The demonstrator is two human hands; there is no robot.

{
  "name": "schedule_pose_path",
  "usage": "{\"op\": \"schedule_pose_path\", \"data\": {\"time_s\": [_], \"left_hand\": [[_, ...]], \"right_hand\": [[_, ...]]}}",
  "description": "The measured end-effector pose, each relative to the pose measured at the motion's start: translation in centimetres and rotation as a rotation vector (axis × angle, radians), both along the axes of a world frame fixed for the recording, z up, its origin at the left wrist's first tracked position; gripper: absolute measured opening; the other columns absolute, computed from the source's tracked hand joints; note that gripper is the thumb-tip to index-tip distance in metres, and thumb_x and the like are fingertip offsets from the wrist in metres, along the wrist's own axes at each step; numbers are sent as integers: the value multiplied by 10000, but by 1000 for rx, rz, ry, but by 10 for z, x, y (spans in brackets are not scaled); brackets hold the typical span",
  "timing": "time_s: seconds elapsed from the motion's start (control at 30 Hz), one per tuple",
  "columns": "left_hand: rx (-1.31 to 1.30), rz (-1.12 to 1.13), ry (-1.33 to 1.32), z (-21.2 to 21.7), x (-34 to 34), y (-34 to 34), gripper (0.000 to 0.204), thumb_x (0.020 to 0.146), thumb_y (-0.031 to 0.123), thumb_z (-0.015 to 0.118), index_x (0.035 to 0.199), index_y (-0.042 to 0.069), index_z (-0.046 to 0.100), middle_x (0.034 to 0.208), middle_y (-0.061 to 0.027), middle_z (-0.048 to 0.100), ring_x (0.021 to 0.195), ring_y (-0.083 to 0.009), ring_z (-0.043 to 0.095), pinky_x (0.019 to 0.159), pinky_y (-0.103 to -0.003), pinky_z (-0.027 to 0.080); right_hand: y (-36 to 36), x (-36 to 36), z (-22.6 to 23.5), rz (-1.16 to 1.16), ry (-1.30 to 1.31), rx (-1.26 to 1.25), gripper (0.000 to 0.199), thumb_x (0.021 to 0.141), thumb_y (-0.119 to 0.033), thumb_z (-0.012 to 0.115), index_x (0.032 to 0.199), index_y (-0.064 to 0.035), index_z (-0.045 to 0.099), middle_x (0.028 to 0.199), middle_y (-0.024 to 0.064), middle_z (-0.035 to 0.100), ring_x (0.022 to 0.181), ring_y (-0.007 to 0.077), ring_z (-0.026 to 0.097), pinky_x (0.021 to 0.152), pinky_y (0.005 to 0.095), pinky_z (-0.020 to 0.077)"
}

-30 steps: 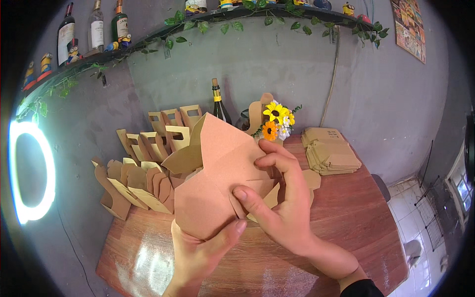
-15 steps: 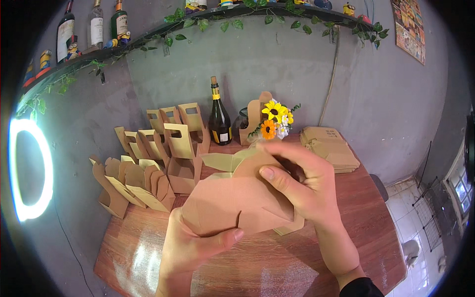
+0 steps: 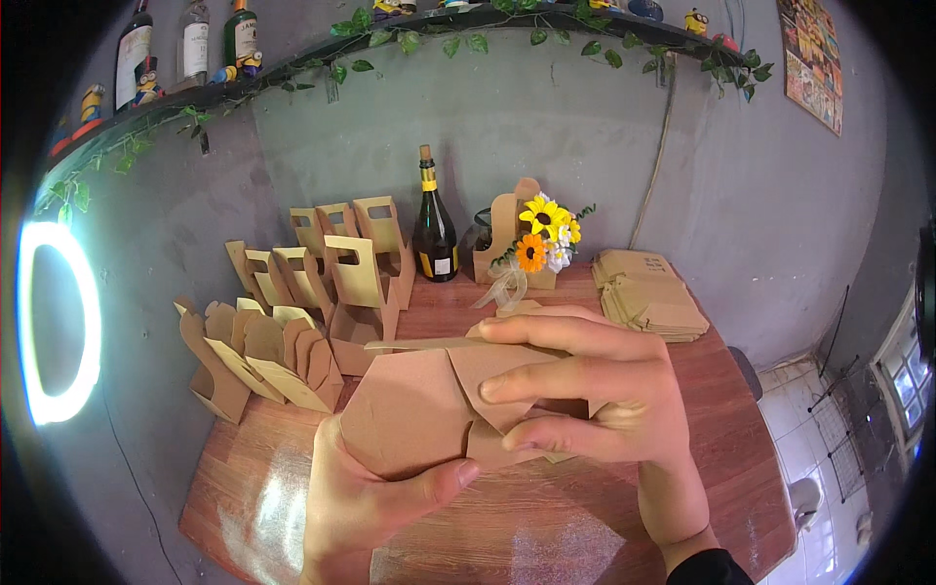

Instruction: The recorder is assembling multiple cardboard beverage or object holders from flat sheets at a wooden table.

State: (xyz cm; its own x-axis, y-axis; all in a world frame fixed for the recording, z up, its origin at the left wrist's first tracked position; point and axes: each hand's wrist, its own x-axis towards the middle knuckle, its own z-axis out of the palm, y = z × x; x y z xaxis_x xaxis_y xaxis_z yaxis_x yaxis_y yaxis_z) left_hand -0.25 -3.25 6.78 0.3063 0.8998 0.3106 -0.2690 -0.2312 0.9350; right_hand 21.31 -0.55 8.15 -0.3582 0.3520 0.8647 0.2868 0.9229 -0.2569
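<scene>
A partly folded brown cardboard box (image 3: 405, 409) is held up above the table, its slotted flaps crossing near the middle. My left hand (image 3: 375, 502) grips its near left edge, thumb on the face and the other fingers hidden behind. My right hand (image 3: 614, 385) closes over the right side, fingers along the upper flap and thumb below. Part of another flat brown piece shows beneath the right hand; how it connects is hidden.
Several folded carriers with handle holes (image 3: 356, 278) and boxes (image 3: 283, 361) stand at the left. Behind are a dark corked bottle (image 3: 435, 234) and a carrier with artificial flowers (image 3: 546, 229). A stack of flat cardboard (image 3: 648, 297) lies at the right of the wooden table (image 3: 721, 458).
My right hand has moved down and folded the raised flap over toward me. The box is now flatter, its flaps overlapping in the middle. My left hand keeps its grip.
</scene>
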Motion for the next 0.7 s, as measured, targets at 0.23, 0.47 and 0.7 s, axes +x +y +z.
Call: {"op": "schedule_pose_path", "data": {"time_s": [0.23, 0.47, 0.7], "left_hand": [[-19, 116, 77, 5, 0, -4, 605, 638, -42, 756, 1194, -85, 522, 1056, -126, 651, 970, -184, 628, 837, -309, 503], [7, 138, 114, 1, -5, 0, 602, 633, -43, 756, 1188, -78, 525, 1046, -118, 655, 959, -174, 630, 828, -306, 503], [8, 164, 130, 5, -4, -2, 598, 630, -45, 752, 1182, -70, 526, 1030, -105, 660, 949, -166, 627, 816, -298, 497]], "right_hand": [[-6, -8, -2, 114, 154, -325, 307, 624, -46, 814, 924, -49, 749, 1147, 171, 658, 1013, 273, 637, 939, 383, 442], [-6, -13, -5, 181, 230, -502, 287, 673, 9, 783, 955, -19, 738, 1187, 173, 634, 1101, 241, 580, 941, 364, 436], [-6, -13, -9, 200, 242, -491, 260, 774, 0, 718, 1026, -61, 714, 1215, 118, 613, 1100, 210, 577, 910, 312, 461]]}}
